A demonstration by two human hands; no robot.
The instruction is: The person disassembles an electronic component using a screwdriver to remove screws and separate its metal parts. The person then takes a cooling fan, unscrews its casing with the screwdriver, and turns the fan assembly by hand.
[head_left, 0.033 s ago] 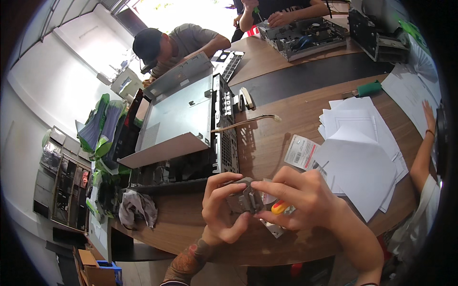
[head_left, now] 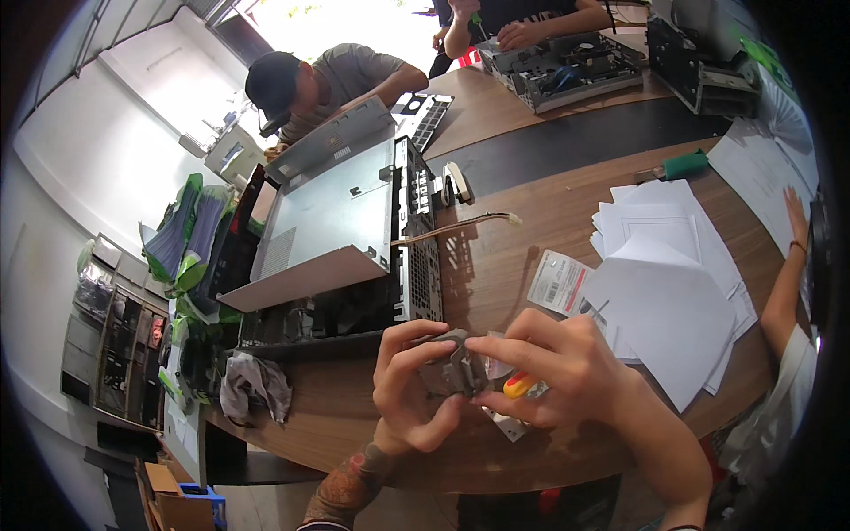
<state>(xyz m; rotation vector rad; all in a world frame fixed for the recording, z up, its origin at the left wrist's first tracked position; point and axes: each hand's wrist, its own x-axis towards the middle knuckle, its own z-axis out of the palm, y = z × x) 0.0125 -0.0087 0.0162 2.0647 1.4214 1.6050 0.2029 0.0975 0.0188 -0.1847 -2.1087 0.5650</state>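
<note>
Silvery metal case, flat-panelled, sits at ten o'clock. Left hand, fingers half-curled, grips a ridged grey block above the desk at six o'clock; it could slip, since the right hand, fingers slightly apart pinching its edge, also holds a smooth yellow-and-red handle. Flat white papers lie at three o'clock.

Brown table, white papers, computer case

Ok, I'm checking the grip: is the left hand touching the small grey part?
Touching: the head view shows the left hand curled around the grey part, gripping it.
</note>
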